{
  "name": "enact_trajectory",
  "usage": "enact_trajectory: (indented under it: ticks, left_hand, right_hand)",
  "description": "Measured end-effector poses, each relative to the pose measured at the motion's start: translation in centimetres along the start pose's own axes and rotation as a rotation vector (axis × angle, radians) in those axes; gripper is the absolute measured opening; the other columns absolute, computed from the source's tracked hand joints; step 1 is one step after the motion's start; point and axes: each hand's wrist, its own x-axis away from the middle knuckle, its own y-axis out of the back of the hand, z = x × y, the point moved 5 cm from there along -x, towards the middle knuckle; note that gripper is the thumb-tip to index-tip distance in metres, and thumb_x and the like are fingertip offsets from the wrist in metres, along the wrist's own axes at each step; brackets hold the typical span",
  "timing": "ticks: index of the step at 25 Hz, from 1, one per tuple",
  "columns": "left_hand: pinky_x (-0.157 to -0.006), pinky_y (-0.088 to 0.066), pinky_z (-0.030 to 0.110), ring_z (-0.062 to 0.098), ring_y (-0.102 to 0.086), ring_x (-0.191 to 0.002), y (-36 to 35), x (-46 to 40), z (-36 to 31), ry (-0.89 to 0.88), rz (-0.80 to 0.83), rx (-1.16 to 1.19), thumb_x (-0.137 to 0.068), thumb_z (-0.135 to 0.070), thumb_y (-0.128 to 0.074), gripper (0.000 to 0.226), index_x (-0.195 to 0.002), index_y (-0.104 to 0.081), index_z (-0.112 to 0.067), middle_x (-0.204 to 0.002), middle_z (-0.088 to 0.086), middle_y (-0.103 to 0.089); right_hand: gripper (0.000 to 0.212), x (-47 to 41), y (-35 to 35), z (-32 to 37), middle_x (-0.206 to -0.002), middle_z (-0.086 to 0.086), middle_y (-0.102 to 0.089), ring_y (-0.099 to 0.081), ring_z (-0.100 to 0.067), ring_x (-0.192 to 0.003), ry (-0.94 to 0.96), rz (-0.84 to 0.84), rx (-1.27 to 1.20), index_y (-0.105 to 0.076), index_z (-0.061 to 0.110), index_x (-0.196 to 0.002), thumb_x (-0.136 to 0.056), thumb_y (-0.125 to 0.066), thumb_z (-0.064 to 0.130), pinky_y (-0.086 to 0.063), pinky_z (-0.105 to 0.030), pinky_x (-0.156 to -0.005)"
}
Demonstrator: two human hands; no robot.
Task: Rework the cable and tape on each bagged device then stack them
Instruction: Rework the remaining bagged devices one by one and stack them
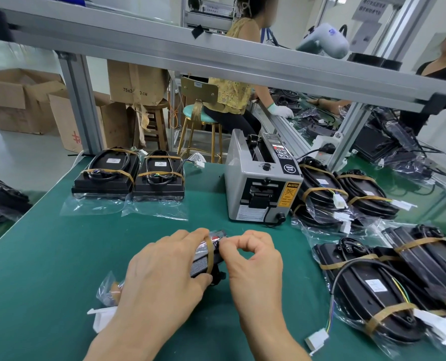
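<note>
A black bagged device (206, 259) stands on edge on the green mat, near the front middle. My left hand (162, 272) grips it from the left, fingers curled over its top and side. A strip of brown tape (209, 252) runs across the device. My right hand (253, 259) pinches at the device's top right edge with thumb and forefinger, beside the tape. The bag's loose end (107, 289) and a white connector (100, 317) stick out under my left wrist. Two stacks of taped bagged devices (129, 175) stand at the back left of the mat.
A grey tape dispenser (261, 183) stands behind my hands. Several taped bagged devices (373, 277) with loose cables lie piled at the right. Aluminium frame posts (81, 105) rise at the back. A seated person (237, 97) works at the neighbouring bench; cardboard boxes (21, 100) stand far left.
</note>
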Motion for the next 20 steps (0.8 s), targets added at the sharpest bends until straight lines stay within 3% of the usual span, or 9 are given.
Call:
enact_trajectory:
  ticks: [4,10,12,14,16,20]
  left_hand:
    - [-0.066,-0.026,0.019,0.001,-0.051,-0.101,0.0,0.0,-0.1,0.006,0.01,-0.026,-0.077,-0.056,-0.058,0.06,-0.131,-0.031,-0.052,-0.107,-0.022,-0.052]
    - [-0.066,-0.027,0.019,0.003,-0.053,-0.102,-0.1,0.0,0.0,0.009,0.023,-0.024,-0.076,-0.054,-0.059,0.062,-0.132,-0.034,-0.049,-0.108,-0.021,-0.054]
    - [-0.066,-0.027,0.019,0.002,-0.052,-0.102,0.0,0.1,0.0,0.0,0.02,-0.036,-0.076,-0.055,-0.059,0.063,-0.133,-0.033,-0.05,-0.107,-0.022,-0.053]
    - [-0.067,-0.027,0.019,0.003,-0.052,-0.102,0.0,0.1,0.0,-0.006,0.023,-0.036,-0.076,-0.056,-0.059,0.064,-0.134,-0.031,-0.05,-0.108,-0.023,-0.053]
    - [-0.067,-0.027,0.019,0.003,-0.052,-0.102,0.0,0.1,0.0,-0.009,0.02,-0.03,-0.077,-0.056,-0.059,0.065,-0.135,-0.031,-0.05,-0.109,-0.023,-0.053]
    - [-0.072,-0.033,0.019,0.004,-0.053,-0.105,0.1,0.0,0.1,-0.013,0.012,-0.016,-0.076,-0.056,-0.06,0.065,-0.135,-0.033,-0.049,-0.112,-0.022,-0.054]
  right_hand:
    - [0.02,0.3,-0.1,0.5,-0.09,0.01,-0.053,-0.053,-0.01,-0.095,0.037,-0.033,0.096,-0.062,0.019,-0.056,-0.074,-0.068,0.015,-0.041,-0.042,-0.095]
    - [0.019,0.4,-0.6,0.4,-0.086,0.01,-0.051,-0.052,-0.006,-0.088,0.02,-0.071,0.112,-0.056,0.017,-0.058,-0.074,-0.068,0.017,-0.041,-0.04,-0.092]
    - [0.013,0.2,-0.4,-0.2,-0.09,0.01,-0.052,-0.051,-0.004,-0.087,-0.056,-0.087,0.055,-0.056,0.022,-0.068,-0.074,-0.067,0.017,-0.041,-0.034,-0.091]
    - [0.018,-0.2,0.1,-1.2,-0.095,0.006,-0.053,-0.052,0.0,-0.081,-0.172,-0.108,-0.181,-0.055,0.025,-0.085,-0.079,-0.065,0.012,-0.042,-0.019,-0.08]
    - [0.021,-0.5,0.1,-1.7,-0.096,0.006,-0.056,-0.053,0.001,-0.079,-0.222,-0.048,-0.353,-0.055,0.025,-0.094,-0.082,-0.066,0.011,-0.04,-0.012,-0.072]
    - [0.023,0.0,-1.0,-1.5,-0.091,0.011,-0.062,-0.056,0.004,-0.082,-0.104,0.205,-0.195,-0.06,0.026,-0.095,-0.079,-0.074,0.018,-0.044,-0.011,-0.072]
